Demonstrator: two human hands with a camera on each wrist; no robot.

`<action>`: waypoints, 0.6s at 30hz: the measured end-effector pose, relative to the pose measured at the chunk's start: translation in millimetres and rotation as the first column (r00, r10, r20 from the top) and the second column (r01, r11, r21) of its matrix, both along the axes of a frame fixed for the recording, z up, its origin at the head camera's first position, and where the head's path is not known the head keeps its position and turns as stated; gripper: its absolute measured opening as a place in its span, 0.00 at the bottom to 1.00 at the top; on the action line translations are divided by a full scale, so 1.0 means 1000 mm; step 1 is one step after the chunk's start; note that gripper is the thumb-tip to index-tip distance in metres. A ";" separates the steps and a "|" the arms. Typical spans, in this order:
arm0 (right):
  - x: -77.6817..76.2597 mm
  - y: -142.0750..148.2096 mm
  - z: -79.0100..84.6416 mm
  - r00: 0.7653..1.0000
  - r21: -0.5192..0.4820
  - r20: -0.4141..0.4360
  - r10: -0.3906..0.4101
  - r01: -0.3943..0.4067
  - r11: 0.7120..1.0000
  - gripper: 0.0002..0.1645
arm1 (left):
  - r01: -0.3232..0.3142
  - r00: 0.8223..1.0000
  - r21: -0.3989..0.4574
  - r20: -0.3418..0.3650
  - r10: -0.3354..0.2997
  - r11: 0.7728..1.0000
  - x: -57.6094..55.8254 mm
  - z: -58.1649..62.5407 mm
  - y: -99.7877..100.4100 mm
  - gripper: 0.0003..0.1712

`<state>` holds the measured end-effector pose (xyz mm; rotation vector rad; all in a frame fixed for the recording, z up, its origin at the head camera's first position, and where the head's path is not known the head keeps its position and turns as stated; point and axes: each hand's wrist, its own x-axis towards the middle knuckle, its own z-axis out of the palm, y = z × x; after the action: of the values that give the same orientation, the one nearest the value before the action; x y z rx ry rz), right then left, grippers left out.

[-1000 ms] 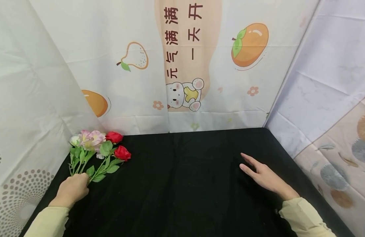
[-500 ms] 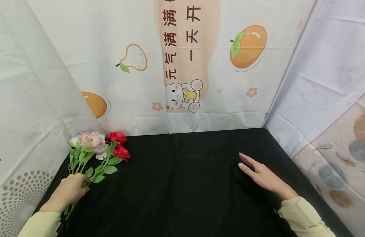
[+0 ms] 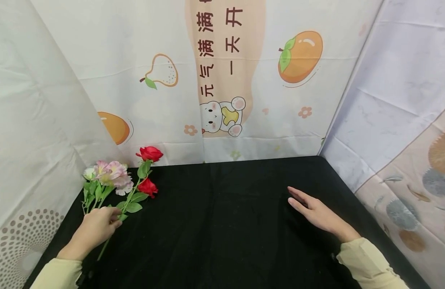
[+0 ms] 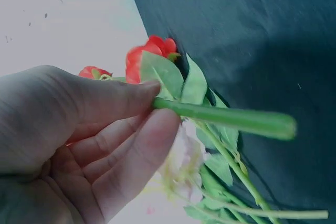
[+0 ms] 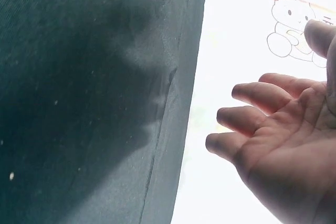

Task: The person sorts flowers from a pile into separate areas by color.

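Observation:
My left hand pinches the green stem of a red rose between thumb and fingertips. The stem's bare lower end sticks out past the fingers in the left wrist view. A second red bloom shows just below the first, beside green leaves. Pink and white flowers lie left of the rose, with their lower stems partly hidden by the hand in the head view. At the right, my right hand hovers over the black cloth with fingers extended, holding nothing.
A black-covered table spreads between both hands. Behind it hangs a white printed curtain; more fabric closes off the left side, and a pale patterned sheet the right.
The left hand has shifted right and slightly up, carrying the rose stem away from the pink flowers. The upper red bloom now stands higher, above the table's back edge. The right hand is nearly still.

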<state>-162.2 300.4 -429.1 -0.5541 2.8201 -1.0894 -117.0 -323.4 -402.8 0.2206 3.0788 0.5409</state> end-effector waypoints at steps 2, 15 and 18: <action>-0.001 -0.002 0.002 0.999 -0.030 0.029 0.018 -0.017 0.999 0.34 | 0.009 0.999 0.011 -0.036 -0.008 1.000 -0.001 0.000 0.005 0.15; -0.006 -0.015 0.008 0.955 -0.394 0.261 0.143 -0.030 0.919 0.33 | 0.076 0.981 0.118 -0.188 -0.053 0.990 -0.014 0.001 0.053 0.15; -0.006 -0.021 0.007 0.937 -0.460 0.286 0.198 -0.047 0.887 0.34 | 0.098 0.983 0.201 -0.172 -0.063 0.975 -0.018 0.000 0.067 0.15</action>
<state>-168.7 279.5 -422.0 -0.5139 2.2207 -1.6433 -135.1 -256.3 -403.0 0.4111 3.1492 0.8857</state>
